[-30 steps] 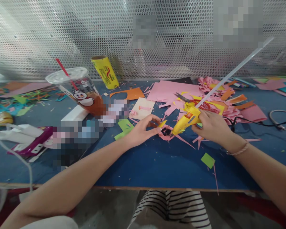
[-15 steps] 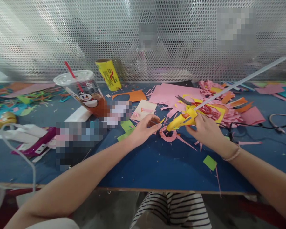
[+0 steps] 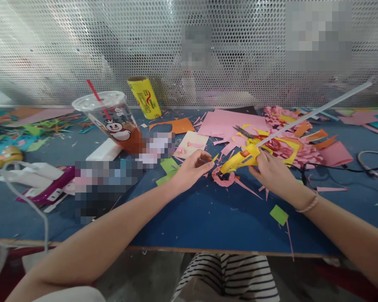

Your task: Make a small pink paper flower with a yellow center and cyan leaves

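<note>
My right hand (image 3: 272, 178) is wrapped round a yellow hot glue gun (image 3: 239, 160), and a long clear glue stick (image 3: 315, 112) juts from its back end. The gun's dark nozzle points down at a small pink paper ring (image 3: 224, 183) on the table. Just left of the ring, my left hand (image 3: 193, 168) is closed in a pinch, with a small yellow paper piece (image 3: 214, 158) at its fingertips. Behind the gun lie red-handled scissors (image 3: 247, 132) on pink and yellow paper.
A drink cup (image 3: 113, 121) with a red straw and a yellow cardboard tube (image 3: 145, 98) stand at back left. A purple power strip (image 3: 47, 188) lies left. Pink fringed paper (image 3: 305, 147) and a black cable (image 3: 330, 166) are at right. A perforated metal screen (image 3: 239, 54) rises behind.
The view has shifted slightly. Both hands keep nearly the same places, with the glue gun's nozzle still at the pink ring; the glue stick's far end sits a little lower.
</note>
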Available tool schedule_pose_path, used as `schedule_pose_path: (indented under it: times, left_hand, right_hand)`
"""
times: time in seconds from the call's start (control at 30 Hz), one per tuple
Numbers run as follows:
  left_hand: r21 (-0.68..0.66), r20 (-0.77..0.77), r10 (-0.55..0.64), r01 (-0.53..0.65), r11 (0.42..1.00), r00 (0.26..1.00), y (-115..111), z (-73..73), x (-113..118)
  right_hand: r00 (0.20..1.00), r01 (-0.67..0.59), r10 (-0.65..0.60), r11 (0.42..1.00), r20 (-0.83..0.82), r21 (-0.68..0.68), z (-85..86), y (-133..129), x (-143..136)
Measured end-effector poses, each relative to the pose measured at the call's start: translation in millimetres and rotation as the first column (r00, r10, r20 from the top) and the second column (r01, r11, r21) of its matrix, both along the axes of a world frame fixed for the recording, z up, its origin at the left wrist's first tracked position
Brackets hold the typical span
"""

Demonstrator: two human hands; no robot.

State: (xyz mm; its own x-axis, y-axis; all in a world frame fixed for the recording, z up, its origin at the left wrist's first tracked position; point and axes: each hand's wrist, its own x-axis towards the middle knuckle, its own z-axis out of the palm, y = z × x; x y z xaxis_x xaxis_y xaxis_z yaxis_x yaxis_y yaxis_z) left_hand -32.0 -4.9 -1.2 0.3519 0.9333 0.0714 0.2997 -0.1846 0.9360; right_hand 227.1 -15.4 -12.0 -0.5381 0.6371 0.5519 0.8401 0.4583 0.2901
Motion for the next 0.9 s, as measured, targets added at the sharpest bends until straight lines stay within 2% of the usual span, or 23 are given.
schedule_pose_path:
  times: [0.13,0.43,0.7,0.9]
  left_hand:
    - [-0.016,0.001,0.005,-0.005,1.0,1.0,-0.1,1.4,0.4]
    - [-0.013,0.007,0.005,-0.005,1.0,1.0,1.0,-1.4,-0.3]
    - [-0.005,0.011,-0.001,0.001,1.0,1.0,1.1,-0.1,0.3]
    - [0.003,-0.014,0.004,-0.004,1.0,1.0,0.0,1.7,0.8]
  right_hand:
    - [1.0,-0.009,0.008,1.0,0.017,0.022,-0.5,0.0,-0.1]
    - [1.0,-0.005,0.005,1.0,-0.002,-0.019,-0.3,1.1,2.9]
    - [0.984,0.129,-0.129,0.992,-0.126,-0.01,1.5,2.2,2.7]
    - [0.992,0.115,-0.114,0.993,-0.06,0.019,-0.3,3.9,0.2]
